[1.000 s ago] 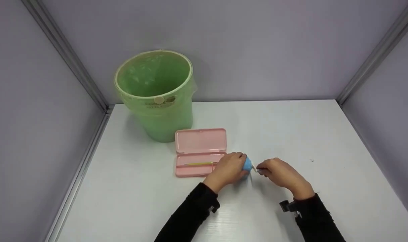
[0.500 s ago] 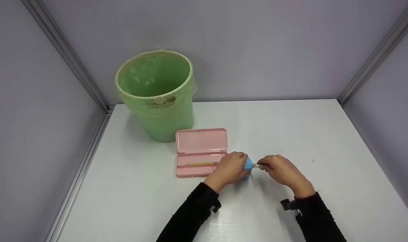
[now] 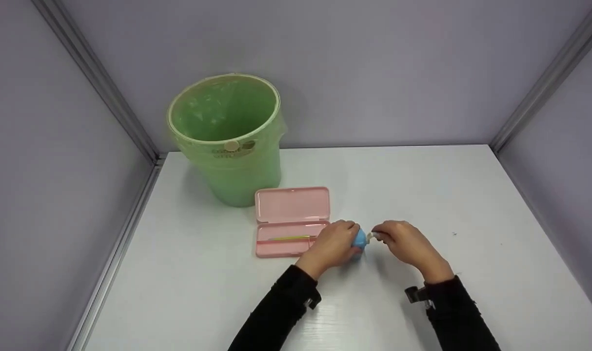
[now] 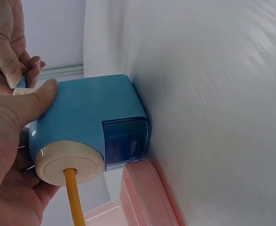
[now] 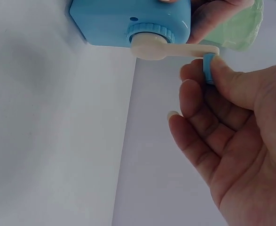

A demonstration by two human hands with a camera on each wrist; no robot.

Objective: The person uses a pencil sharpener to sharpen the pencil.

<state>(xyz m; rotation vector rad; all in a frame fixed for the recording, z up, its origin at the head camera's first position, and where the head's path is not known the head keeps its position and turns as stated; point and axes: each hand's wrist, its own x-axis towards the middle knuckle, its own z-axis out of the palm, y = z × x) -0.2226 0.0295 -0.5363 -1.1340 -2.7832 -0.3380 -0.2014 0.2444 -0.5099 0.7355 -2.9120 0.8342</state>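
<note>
- We have two lines of brown print point(image 3: 231, 153) on the green bin point(image 3: 240, 178), on its outer wall below the rim, side facing the person.
- Upper line: we read something like "COOKIE", blurry, not certain.
- Lower line: capitals too, smaller; we can't make out the word.
- Right above that print, same bin wall: round tan disc point(image 3: 231, 146), no lettering we can read; dark leaf-like mark point(image 3: 248, 145) just beside it, to its right.
- Nearer the person than the bin and off to its right: blue sharpener point(image 4: 86, 101). Its dark blue drawer point(image 4: 116, 139) bears a small pale framed logo point(image 4: 132, 147), sideways in the left wrist view; letters too small for us.
</note>
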